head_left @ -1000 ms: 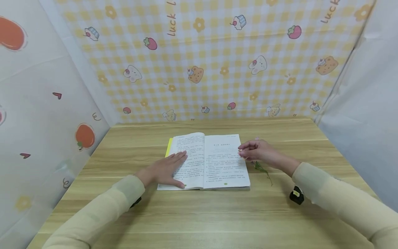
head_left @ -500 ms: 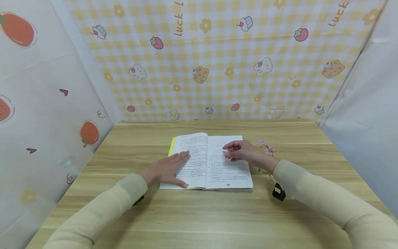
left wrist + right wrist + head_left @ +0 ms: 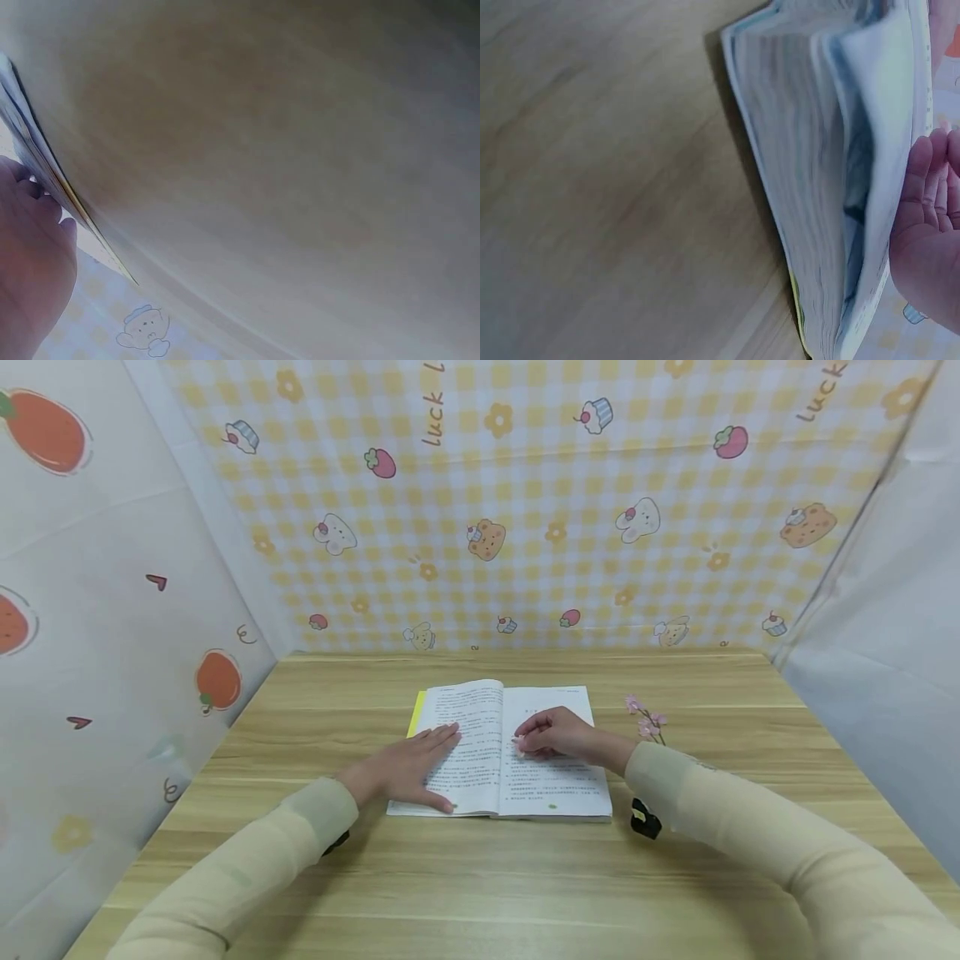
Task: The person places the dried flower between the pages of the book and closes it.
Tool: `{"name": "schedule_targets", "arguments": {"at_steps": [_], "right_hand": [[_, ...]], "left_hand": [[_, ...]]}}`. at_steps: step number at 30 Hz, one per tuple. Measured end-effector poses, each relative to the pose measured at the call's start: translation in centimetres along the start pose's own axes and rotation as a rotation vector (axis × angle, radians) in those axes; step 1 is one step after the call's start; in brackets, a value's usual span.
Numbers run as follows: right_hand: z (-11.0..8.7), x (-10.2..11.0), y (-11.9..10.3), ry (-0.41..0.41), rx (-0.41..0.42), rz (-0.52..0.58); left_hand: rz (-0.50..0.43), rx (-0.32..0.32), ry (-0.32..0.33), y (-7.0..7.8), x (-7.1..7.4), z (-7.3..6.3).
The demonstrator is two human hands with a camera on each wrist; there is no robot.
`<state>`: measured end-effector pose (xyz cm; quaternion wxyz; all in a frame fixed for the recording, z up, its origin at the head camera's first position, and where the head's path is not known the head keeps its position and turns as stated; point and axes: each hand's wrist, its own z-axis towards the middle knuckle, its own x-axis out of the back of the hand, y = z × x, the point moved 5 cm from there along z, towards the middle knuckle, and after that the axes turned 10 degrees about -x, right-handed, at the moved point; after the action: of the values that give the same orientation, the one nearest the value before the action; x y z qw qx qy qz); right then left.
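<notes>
An open book [image 3: 498, 752] lies in the middle of the wooden surface [image 3: 480, 877]. The left hand [image 3: 405, 768] rests flat on the left page, fingers straight and released. The right hand [image 3: 558, 737] sits on the right page near the spine, its fingers curled and pinching something small and pink at the tips; what it is cannot be told. A sprig of pink flowers [image 3: 645, 720] lies on the surface just right of the book

The open book [image 3: 498, 752] sits in the middle of the table [image 3: 480, 877], with a pink flower sprig [image 3: 647, 720] just right of it; 3 walls close the sides and back, the near side has bare room
</notes>
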<state>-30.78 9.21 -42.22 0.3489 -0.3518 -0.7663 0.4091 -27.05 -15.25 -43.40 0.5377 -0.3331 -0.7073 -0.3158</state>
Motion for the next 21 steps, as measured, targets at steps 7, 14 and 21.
{"name": "schedule_targets", "arguments": {"at_steps": [7,14,21], "right_hand": [[0.6,-0.5,0.2,0.028,-0.057,-0.029],[1.0,-0.9,0.2,0.070,-0.073,-0.087],[0.9,-1.2,-0.4,0.117,-0.053,-0.156]], "left_hand": [[-0.007,0.003,-0.003,0.1,0.0,0.0],[-0.029,0.004,-0.002,0.2,0.0,0.1],[-0.021,0.002,0.005,0.1,0.1,0.1]]}}
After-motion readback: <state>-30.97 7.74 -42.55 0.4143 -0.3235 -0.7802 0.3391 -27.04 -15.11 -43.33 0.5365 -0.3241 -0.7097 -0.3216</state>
